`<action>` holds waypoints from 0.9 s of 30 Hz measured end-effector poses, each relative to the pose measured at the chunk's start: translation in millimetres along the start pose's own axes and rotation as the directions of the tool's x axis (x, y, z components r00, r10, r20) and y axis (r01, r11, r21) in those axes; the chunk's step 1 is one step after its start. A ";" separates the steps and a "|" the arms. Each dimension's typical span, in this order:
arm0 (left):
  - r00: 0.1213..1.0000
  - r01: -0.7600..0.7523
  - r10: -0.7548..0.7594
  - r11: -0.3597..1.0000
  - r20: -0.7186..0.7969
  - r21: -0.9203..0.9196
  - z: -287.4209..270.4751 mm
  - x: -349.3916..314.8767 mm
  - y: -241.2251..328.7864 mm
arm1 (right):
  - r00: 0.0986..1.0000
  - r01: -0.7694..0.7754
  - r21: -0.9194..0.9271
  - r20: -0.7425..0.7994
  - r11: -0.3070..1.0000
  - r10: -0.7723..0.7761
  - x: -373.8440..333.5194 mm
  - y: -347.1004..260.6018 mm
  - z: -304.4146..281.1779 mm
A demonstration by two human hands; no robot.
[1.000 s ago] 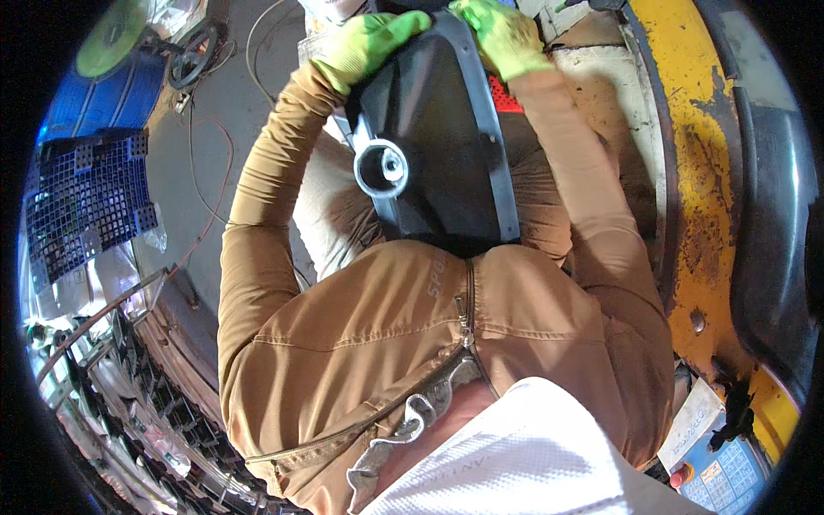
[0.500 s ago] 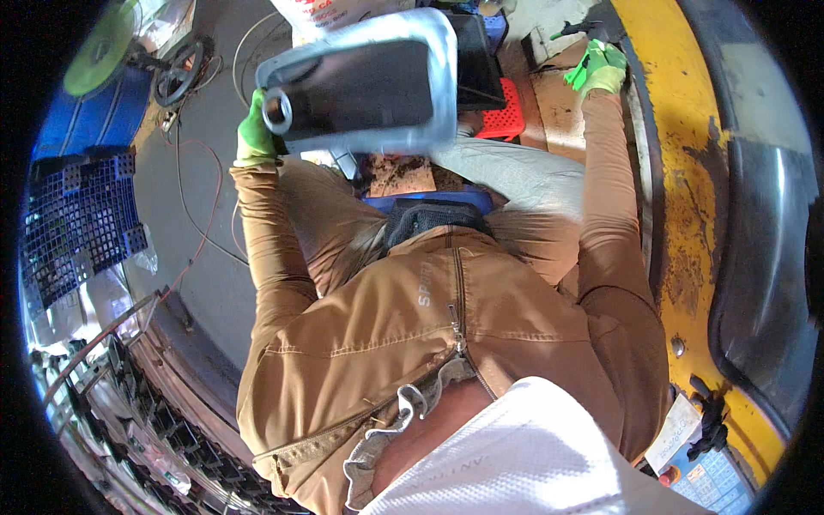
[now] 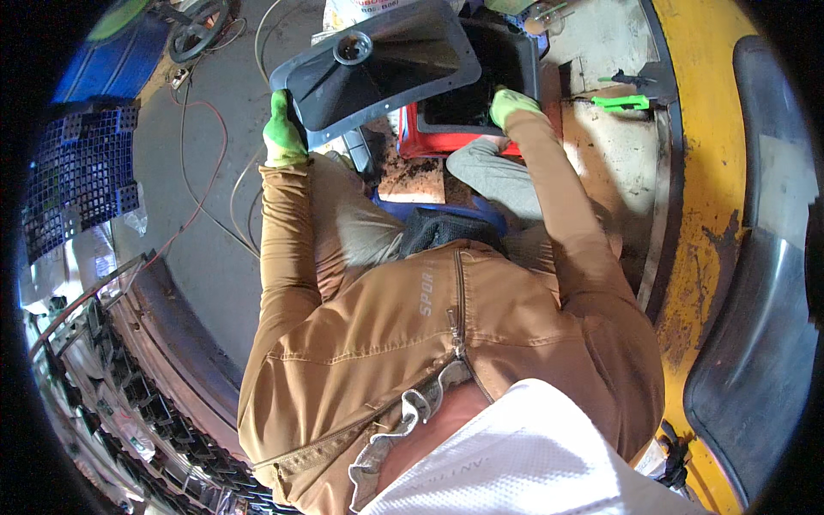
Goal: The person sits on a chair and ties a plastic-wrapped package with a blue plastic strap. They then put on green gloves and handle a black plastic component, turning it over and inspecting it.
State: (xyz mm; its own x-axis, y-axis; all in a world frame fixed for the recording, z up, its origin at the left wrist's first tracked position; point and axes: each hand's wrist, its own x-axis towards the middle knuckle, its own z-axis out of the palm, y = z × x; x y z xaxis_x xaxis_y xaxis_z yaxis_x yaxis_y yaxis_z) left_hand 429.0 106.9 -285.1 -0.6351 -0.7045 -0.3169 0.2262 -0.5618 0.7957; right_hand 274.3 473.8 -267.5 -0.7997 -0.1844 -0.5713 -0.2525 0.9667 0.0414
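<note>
My left hand, in a green glove, is closed on the near left corner of a black plastic funnel-shaped cover. The cover is a tapered rectangle with a flat holed rim and a round collar with an opening. It is held up and tilted. My right hand, also gloved, has its fingers curled inside the near right part of a black rectangular bin. What those fingers hold, if anything, is hidden. A red crate is under the bin.
A bright green slim tool lies on a pale board to the right, beside a yellow metal frame. A blue plastic grid stands at left. Hoses and a red cord cross the floor. A white printed sack is at the back.
My right hand has let go of the green tool on the board and moved left into the bin. My left hand has turned the cover, so its collar now lies near the far edge.
</note>
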 end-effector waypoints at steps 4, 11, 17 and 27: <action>0.990 0.141 -0.141 0.987 -0.006 0.074 9.9 -10.7 13.4 | 0.983 0.033 0.641 0.120 0.766 -0.142 -66.2 52.7 -13.6; 0.915 0.165 -0.265 0.933 0.303 0.319 77.7 -22.8 -44.2 | 0.988 0.153 0.960 -0.142 -0.235 0.065 -166.5 72.1 -2.2; 0.894 -0.349 -0.130 0.397 0.428 0.849 140.1 -21.4 -88.2 | 0.871 0.490 0.868 -0.486 -0.080 0.070 -185.2 43.8 -0.3; 0.358 -0.887 -0.060 0.288 0.932 0.360 250.3 -84.3 -94.4 | 0.150 0.971 0.125 -0.982 -0.205 0.113 -216.7 47.3 -49.2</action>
State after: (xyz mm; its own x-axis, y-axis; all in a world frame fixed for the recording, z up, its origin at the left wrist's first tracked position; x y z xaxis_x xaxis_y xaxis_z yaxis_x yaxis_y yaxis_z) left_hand 276.4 327.9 -204.3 -0.9292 0.1854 0.3196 0.3630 0.6192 0.6963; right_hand 408.8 550.8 -101.4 -0.6834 -0.0929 0.7241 -0.6566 -0.3552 -0.6654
